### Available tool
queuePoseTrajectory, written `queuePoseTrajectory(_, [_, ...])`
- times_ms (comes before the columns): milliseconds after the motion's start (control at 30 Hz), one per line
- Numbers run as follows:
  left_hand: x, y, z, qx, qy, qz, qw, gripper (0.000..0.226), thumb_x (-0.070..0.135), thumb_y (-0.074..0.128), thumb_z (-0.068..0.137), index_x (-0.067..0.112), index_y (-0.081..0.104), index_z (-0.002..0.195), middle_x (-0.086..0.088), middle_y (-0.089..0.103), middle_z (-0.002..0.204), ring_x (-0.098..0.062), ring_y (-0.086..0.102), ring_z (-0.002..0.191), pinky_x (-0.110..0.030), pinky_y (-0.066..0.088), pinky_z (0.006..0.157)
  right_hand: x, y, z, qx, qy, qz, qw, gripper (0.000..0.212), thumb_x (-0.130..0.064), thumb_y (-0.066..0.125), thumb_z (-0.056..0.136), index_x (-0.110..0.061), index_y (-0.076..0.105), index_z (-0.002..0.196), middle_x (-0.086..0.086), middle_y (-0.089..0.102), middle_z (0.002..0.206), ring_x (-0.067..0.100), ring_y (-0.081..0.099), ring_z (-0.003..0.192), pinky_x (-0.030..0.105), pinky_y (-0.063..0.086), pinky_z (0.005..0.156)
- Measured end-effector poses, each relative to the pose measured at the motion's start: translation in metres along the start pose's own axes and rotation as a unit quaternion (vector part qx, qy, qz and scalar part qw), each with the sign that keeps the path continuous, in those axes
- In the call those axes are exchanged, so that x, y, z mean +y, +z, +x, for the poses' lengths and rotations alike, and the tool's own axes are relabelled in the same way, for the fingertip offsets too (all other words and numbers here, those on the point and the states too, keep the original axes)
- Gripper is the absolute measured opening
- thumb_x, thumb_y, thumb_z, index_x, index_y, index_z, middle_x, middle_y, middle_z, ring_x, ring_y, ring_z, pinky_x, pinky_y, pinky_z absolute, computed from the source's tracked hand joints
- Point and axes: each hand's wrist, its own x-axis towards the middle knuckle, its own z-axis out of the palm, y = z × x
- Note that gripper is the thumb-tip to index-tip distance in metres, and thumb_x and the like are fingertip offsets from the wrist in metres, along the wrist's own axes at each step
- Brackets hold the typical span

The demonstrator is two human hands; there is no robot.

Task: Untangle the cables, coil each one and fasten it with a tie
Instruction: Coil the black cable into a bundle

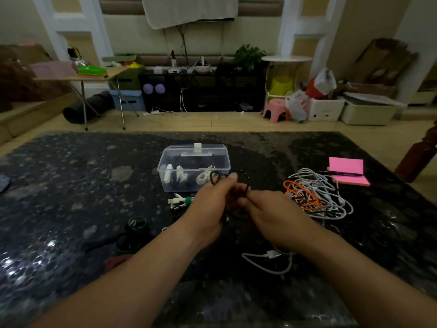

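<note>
Near edge, 6 o'clock: loose white cable (pixel 269 261), smooth, plug showing, uncoiled on the dark speckled glossy table (pixel 71 185)

7 o'clock: dark round rolls (pixel 136 224), too dim to identify

Centre: left hand (pixel 210 204) and right hand (pixel 272 214) close together, both pinching a black cable (pixel 243 177), braided look, held in small loops above the table; coiling seems underway, no tie on it visible

Just past left hand, 11 o'clock: short white cable with green band (pixel 182 201), seemingly bundled

2 o'clock: tangle (pixel 316 192) of white, grey and orange cables, untouched; most work remains

12 o'clock: clear plastic box (pixel 194 166), white items inside, possibly ties

Far 2 o'clock: pink notepad (pixel 346 170), pen across it
</note>
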Motion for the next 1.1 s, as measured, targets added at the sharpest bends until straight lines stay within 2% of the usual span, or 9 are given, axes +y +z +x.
queuePoseTrajectory(167, [0.015, -0.016, 0.0, -0.006, -0.036, -0.161, 0.986, 0.017, 0.018, 0.049, 0.105, 0.011, 0.062, 0.096, -0.016, 0.074, 0.104, -0.03, 0.073, 0.098, -0.043, 0.061, 0.088, 0.008, 0.0, 0.003, 0.034, 0.029, 0.004, 0.999, 0.043, -0.049, 0.049, 0.106, -0.023, 0.05, 0.073, -0.001, 0.062, 0.078, 0.025, 0.063, 0.084, 0.04, 0.046, 0.072])
queuePoseTrajectory(267, [0.017, -0.023, 0.0, -0.022, -0.046, -0.088, 0.995, 0.014, 0.022, 0.056, 0.105, 0.013, 0.065, 0.111, -0.009, 0.074, 0.095, -0.021, 0.07, 0.076, -0.033, 0.058, 0.067, 0.013, -0.008, 0.01, 0.096, 0.058, 0.111, 0.987, 0.037, -0.04, 0.051, 0.108, -0.016, 0.057, 0.08, -0.001, 0.061, 0.077, 0.023, 0.06, 0.08, 0.04, 0.044, 0.072])
queuePoseTrajectory(367, [0.012, -0.02, -0.001, -0.045, -0.033, 0.001, 0.998, 0.017, 0.022, 0.06, 0.105, 0.015, 0.061, 0.121, -0.003, 0.06, 0.075, -0.013, 0.047, 0.053, -0.019, 0.03, 0.042, 0.012, -0.016, 0.013, 0.154, 0.089, 0.195, 0.965, 0.038, -0.036, 0.049, 0.109, -0.013, 0.063, 0.083, 0.001, 0.061, 0.075, 0.021, 0.058, 0.075, 0.039, 0.043, 0.072])
queuePoseTrajectory(500, [0.007, -0.015, -0.001, -0.064, -0.015, 0.06, 0.996, 0.019, 0.012, 0.059, 0.105, 0.018, 0.053, 0.087, 0.0, 0.039, 0.066, -0.009, 0.034, 0.049, -0.018, 0.018, 0.041, 0.013, -0.017, 0.017, 0.184, 0.13, 0.294, 0.929, 0.038, -0.04, 0.049, 0.106, -0.014, 0.065, 0.082, 0.0, 0.057, 0.068, 0.021, 0.054, 0.067, 0.045, 0.043, 0.07])
queuePoseTrajectory(600, [0.009, -0.014, -0.001, -0.053, -0.002, 0.076, 0.996, 0.023, 0.022, 0.052, 0.109, 0.016, 0.053, 0.087, 0.002, 0.031, 0.057, -0.011, 0.034, 0.046, -0.02, 0.02, 0.04, 0.015, -0.024, 0.014, 0.198, 0.142, 0.35, 0.904, 0.037, -0.038, 0.049, 0.108, -0.014, 0.067, 0.087, 0.0, 0.055, 0.065, 0.019, 0.054, 0.065, 0.042, 0.044, 0.069])
queuePoseTrajectory(800, [0.002, -0.003, -0.008, -0.06, 0.022, 0.107, 0.992, 0.045, 0.047, 0.051, 0.107, 0.006, 0.069, 0.111, -0.004, 0.054, 0.076, -0.01, 0.046, 0.06, -0.022, 0.026, 0.046, 0.007, -0.025, 0.0, 0.12, 0.034, 0.249, 0.96, 0.028, -0.039, 0.054, 0.108, -0.025, 0.072, 0.092, -0.002, 0.072, 0.076, 0.007, 0.067, 0.068, 0.035, 0.053, 0.07])
queuePoseTrajectory(900, [-0.004, 0.01, -0.011, -0.058, 0.018, 0.1, 0.993, 0.056, 0.055, 0.059, 0.098, 0.003, 0.069, 0.115, -0.01, 0.065, 0.096, -0.014, 0.057, 0.076, -0.02, 0.037, 0.05, -0.004, -0.002, -0.006, 0.063, -0.036, 0.133, 0.988, 0.017, -0.043, 0.055, 0.105, -0.036, 0.069, 0.114, -0.006, 0.078, 0.101, 0.012, 0.072, 0.09, 0.038, 0.057, 0.081])
queuePoseTrajectory(967, [-0.004, 0.014, -0.012, -0.012, 0.019, 0.079, 0.997, 0.043, 0.045, 0.055, 0.105, 0.008, 0.076, 0.112, -0.009, 0.074, 0.1, -0.017, 0.067, 0.088, -0.026, 0.052, 0.068, -0.01, 0.005, -0.01, 0.023, -0.059, 0.062, 0.996, 0.022, -0.043, 0.057, 0.104, -0.035, 0.06, 0.124, -0.001, 0.076, 0.115, 0.023, 0.072, 0.102, 0.04, 0.057, 0.084])
queuePoseTrajectory(1100, [0.009, -0.003, -0.006, 0.031, 0.012, -0.06, 0.998, 0.044, 0.041, 0.046, 0.111, 0.015, 0.066, 0.082, -0.01, 0.071, 0.085, -0.027, 0.066, 0.095, -0.051, 0.051, 0.104, 0.0, 0.002, -0.012, -0.046, -0.036, -0.016, 0.998, 0.018, -0.041, 0.06, 0.102, -0.033, 0.052, 0.116, 0.0, 0.072, 0.112, 0.027, 0.069, 0.101, 0.04, 0.055, 0.082])
